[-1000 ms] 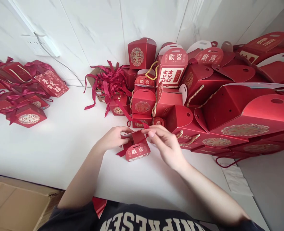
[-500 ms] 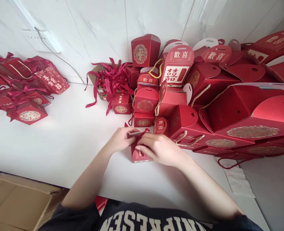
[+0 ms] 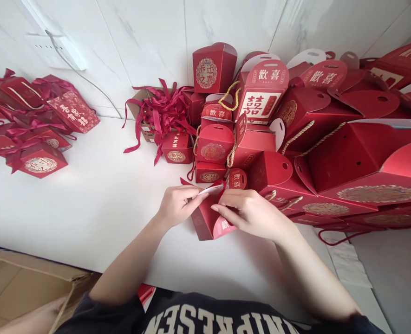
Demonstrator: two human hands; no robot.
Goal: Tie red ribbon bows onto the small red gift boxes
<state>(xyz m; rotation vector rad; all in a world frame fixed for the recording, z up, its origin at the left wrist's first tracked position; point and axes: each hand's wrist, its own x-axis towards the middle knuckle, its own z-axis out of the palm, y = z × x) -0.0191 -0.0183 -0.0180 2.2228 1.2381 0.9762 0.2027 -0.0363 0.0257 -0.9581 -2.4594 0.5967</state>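
Observation:
A small red gift box with gold lettering stands on the white tabletop right in front of me. My left hand pinches the box's pale top flap and a red ribbon end on the left side. My right hand grips the box's right side, fingers curled over its rounded front flap. Both hands are closed on the box.
A big heap of red gift boxes with rope handles fills the right and back. A tangle of red ribbons lies in an open carton by the wall. Ribbon-tied boxes sit at far left. A brown cardboard box is at lower left.
The box has been turned and tilted, its side now facing me. My right hand moved from over the top to the right side; my left hand now pinches the top flap.

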